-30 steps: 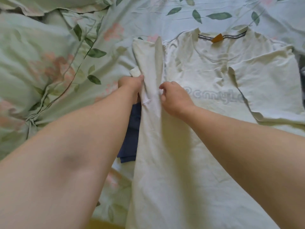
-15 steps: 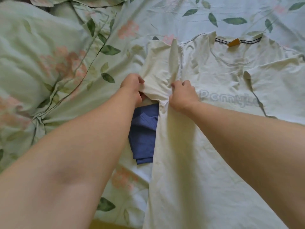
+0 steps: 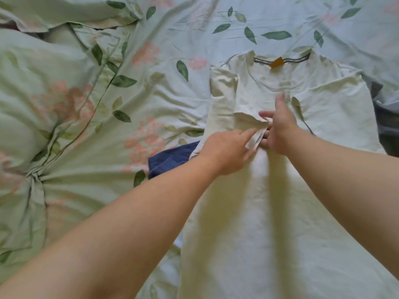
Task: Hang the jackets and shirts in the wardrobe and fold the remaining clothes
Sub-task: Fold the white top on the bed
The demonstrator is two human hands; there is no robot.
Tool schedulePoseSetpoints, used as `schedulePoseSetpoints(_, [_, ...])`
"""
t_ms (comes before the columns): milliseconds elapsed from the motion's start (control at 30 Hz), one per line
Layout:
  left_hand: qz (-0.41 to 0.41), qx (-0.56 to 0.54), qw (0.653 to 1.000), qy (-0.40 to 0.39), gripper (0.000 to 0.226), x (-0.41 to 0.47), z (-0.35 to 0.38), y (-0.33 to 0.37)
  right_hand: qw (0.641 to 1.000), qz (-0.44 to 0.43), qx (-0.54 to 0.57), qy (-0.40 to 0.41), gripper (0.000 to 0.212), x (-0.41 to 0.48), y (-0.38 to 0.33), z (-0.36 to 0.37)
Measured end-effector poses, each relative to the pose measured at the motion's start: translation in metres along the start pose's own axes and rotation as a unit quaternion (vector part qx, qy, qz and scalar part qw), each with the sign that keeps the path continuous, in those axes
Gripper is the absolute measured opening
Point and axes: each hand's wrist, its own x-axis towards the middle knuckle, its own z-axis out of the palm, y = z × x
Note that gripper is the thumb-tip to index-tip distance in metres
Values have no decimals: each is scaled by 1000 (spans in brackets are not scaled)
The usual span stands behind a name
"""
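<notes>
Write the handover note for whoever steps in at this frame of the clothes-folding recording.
Left hand: appears to pinch the hem of the left-side sleeve, folded across the chest.
Right hand: fingers spread, pressing on the T-shirt beside that hem.
T-shirt lies flat on the floral sheet, collar away; right-side sleeve folded in too. Blue garment pokes out from under its edge.
Done: both sleeves in.
Left: fold the body, then the blue garment.
</notes>
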Motion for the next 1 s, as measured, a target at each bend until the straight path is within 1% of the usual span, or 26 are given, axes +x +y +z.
schedulePoseSetpoints(33, [-4,-7,1000,5,53,1,2,0,1000,-4,-30,-2,81,1,-1,-7])
schedulePoseSetpoints(100, [-37,-43,997,53,44,4,2,-4,993,-46,-107,-4,95,3,-1,-11])
schedulePoseSetpoints(167, [-114,-85,984,110,31,14,-2,-15,977,-111,-183,-10,103,1,0,-7])
schedulePoseSetpoints(200, [-164,-95,974,126,27,21,-5,-23,960,-147,-240,-11,104,0,2,-6])
schedulePoseSetpoints(233, [-217,-93,963,128,26,30,-8,-31,932,-178,-316,-3,100,0,4,-5])
schedulePoseSetpoints(267, [-272,-89,951,118,29,39,-12,-39,897,-203,-392,14,90,1,6,-5])
schedulePoseSetpoints(300, [-326,-91,935,102,33,48,-15,-46,866,-221,-447,33,76,3,8,-6])
schedulePoseSetpoints(333, [-373,-99,919,85,38,56,-18,-51,848,-228,-475,53,61,4,9,-6])
schedulePoseSetpoints(400, [-422,-128,895,65,44,69,-18,-58,826,-224,-510,88,36,7,9,-7])
schedulePoseSetpoints(433, [-425,-151,890,62,44,73,-16,-60,809,-227,-533,103,27,8,8,-8])
schedulePoseSetpoints(467, [-421,-175,888,62,44,76,-14,-61,793,-235,-550,114,23,10,7,-7])
schedulePoseSetpoints(500, [-415,-191,887,64,44,78,-11,-62,788,-239,-554,122,23,13,5,-7])
schedulePoseSetpoints(533, [-412,-196,887,69,44,79,-9,-64,796,-236,-542,131,24,17,3,-7])
schedulePoseSetpoints(633, [-426,-206,877,88,42,81,-4,-71,853,-178,-469,141,21,28,-5,-14])
schedulePoseSetpoints(733, [-455,-211,857,118,42,90,-3,-71,919,-117,-365,93,29,32,-10,-29])
schedulePoseSetpoints(767, [-464,-200,854,124,45,96,-4,-70,932,-106,-338,76,30,31,-11,-33])
schedulePoseSetpoints(800, [-471,-186,853,129,49,103,-4,-69,935,-100,-334,65,29,30,-11,-37])
schedulePoseSetpoints(833, [-476,-174,852,133,51,109,-5,-68,929,-99,-352,63,28,30,-11,-39])
schedulePoseSetpoints(867, [-477,-167,852,138,51,116,-7,-68,912,-106,-390,74,28,29,-14,-42])
schedulePoseSetpoints(933, [-472,-163,854,147,49,131,-11,-65,856,-162,-467,148,28,29,-22,-51])
schedulePoseSetpoints(1000, [-463,-147,861,149,48,148,-17,-64,806,-224,-502,218,23,34,-38,-70])
